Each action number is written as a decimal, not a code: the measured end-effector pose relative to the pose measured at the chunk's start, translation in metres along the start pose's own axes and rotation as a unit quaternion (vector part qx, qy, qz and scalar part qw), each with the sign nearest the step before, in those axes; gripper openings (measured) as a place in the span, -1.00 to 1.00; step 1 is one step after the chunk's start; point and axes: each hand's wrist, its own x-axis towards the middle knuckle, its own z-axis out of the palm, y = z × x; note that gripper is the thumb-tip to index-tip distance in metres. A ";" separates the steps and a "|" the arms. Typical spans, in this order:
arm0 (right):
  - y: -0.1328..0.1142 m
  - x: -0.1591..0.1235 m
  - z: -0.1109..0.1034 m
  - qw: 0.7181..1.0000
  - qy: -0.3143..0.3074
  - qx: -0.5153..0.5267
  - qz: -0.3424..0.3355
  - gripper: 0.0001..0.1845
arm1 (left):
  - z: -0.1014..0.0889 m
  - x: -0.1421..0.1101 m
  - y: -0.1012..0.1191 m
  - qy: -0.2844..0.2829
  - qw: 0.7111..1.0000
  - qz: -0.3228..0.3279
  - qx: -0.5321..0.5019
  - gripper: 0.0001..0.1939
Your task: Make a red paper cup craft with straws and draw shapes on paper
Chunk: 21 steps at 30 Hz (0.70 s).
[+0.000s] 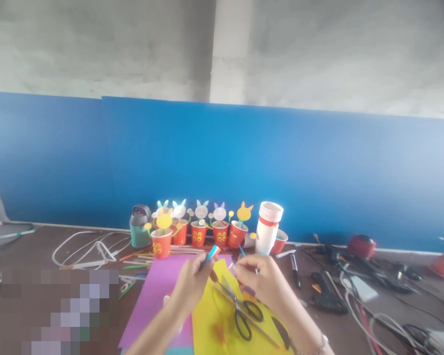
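My left hand [197,276] is closed around a small bundle of blue, white and orange strips [211,253]. With its fingers pinched together, my right hand [257,272] is just to the right; a small pale bit shows at its fingertips, too small to name. A thin blue strip [241,250] stands out above those fingers, and I cannot tell whether they hold it. Below both hands, black-handled scissors [243,315] lie across yellow paper [209,325], beside a thin wooden stick [264,334]. Purple paper [144,315] is under my left forearm.
Several red paper cups [199,235] with paper animal-face figures line the back, between a green bottle [140,229] and stacked white cups [268,227]. On the right lie a black glue gun [329,298], a marker [295,270] and tangled cables. A white cable [77,246] curls at left.
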 end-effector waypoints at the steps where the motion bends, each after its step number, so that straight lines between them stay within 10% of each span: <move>1: -0.001 0.000 0.000 1.000 -0.004 0.009 0.005 -0.66 | -0.002 0.000 0.002 -0.006 1.000 -0.010 -0.009 -0.47; 21: -0.002 0.005 0.010 1.000 0.019 -0.019 -0.002 -0.67 | 0.006 -0.010 0.007 -0.104 0.994 -0.006 -0.037 -0.48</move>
